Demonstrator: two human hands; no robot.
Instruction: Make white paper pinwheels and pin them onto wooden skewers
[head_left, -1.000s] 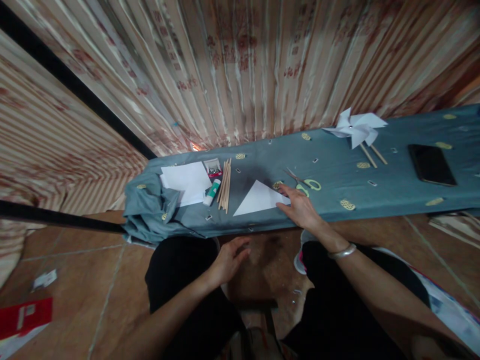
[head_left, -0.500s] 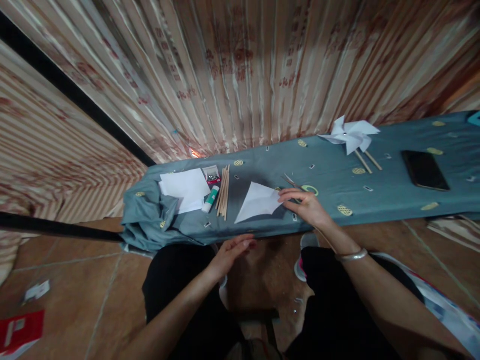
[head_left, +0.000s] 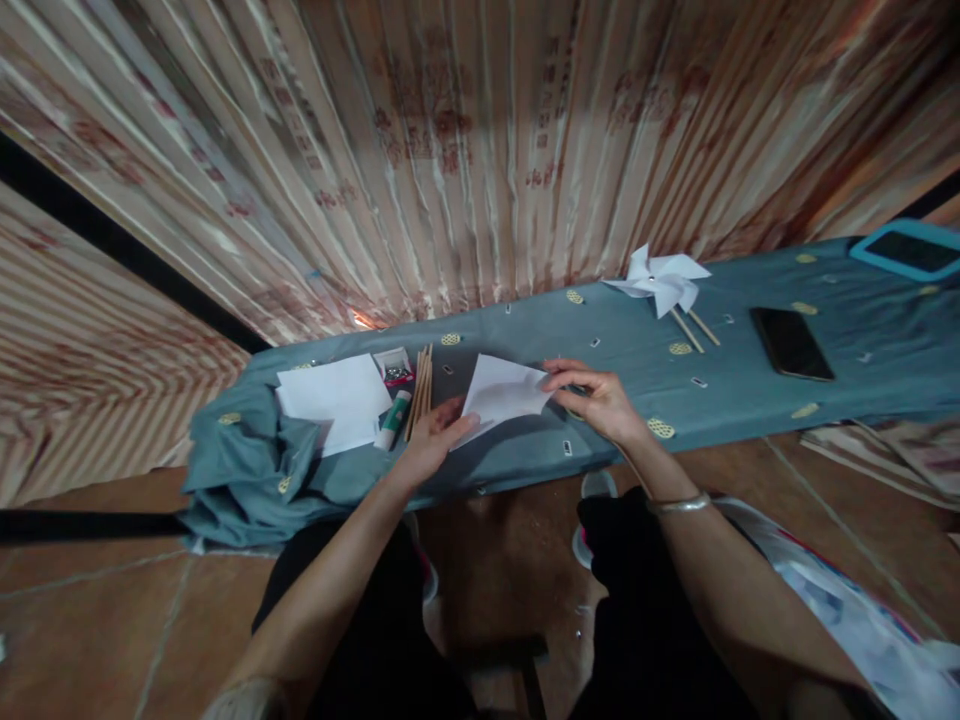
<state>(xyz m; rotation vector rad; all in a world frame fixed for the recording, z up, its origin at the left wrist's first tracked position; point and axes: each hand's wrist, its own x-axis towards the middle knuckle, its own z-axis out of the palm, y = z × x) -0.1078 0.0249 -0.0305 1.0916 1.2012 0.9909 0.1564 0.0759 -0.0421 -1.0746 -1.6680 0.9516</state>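
Observation:
A sheet of white paper (head_left: 506, 388) is held between my two hands, just over the cloth-covered bench. My right hand (head_left: 600, 398) pinches its right corner between thumb and fingers. At the lower left corner, my left hand (head_left: 439, 437) grips the paper, thumb on top. Close to the left hand lie a bundle of wooden sticks (head_left: 421, 392) and a green and white glue stick (head_left: 392, 420). A small open box (head_left: 395, 367) with shiny metal bits sits behind them. Scissors seen earlier are now mostly hidden by the paper and right hand.
More white paper (head_left: 341, 390) lies at the bench's left end, beside bunched cloth (head_left: 255, 440). Rightward are white paper pinwheels (head_left: 660, 280) on sticks, a black phone (head_left: 791, 343) and a blue-framed tablet (head_left: 870, 243). A striped curtain (head_left: 465, 200) hangs behind the bench.
My left hand has risen from beside the bench edge to grip the paper's left corner. The right hand keeps its pinch. The view has shifted to the right.

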